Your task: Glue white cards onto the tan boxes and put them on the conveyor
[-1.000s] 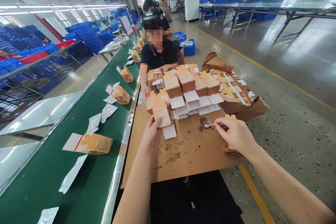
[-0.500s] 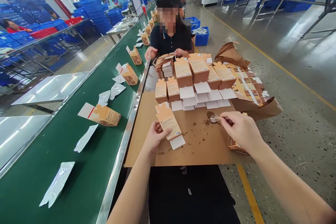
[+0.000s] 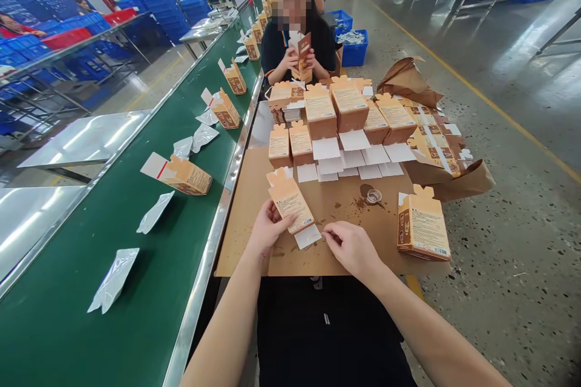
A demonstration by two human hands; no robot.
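Note:
My left hand [image 3: 269,228] is closed on a tan printed carton [image 3: 290,201], which lies tilted over the board. The carton's white flap [image 3: 307,237] sticks out at its lower end. My right hand [image 3: 351,248] is just right of that flap, thumb and fingers pinched on a thin pale stick [image 3: 324,234] whose tip is at the flap's edge. Behind it, a small clear round dish [image 3: 373,196] rests among dark stains on the cardboard sheet [image 3: 254,257]. Another carton [image 3: 424,227] stands at the sheet's right edge.
Several cartons [image 3: 349,106] are stacked at the back, white flaps towards me. A co-worker [image 3: 297,51] sits opposite, holding a carton. To the left runs a green conveyor [image 3: 149,326] bearing silver pouches [image 3: 113,278] and open cartons [image 3: 188,175]. Torn brown paper [image 3: 449,181] lies right of the stack.
My right hand has moved left and nearer from the dish to the flap of the held carton. The co-worker has lifted a carton up. My view has tilted down slightly.

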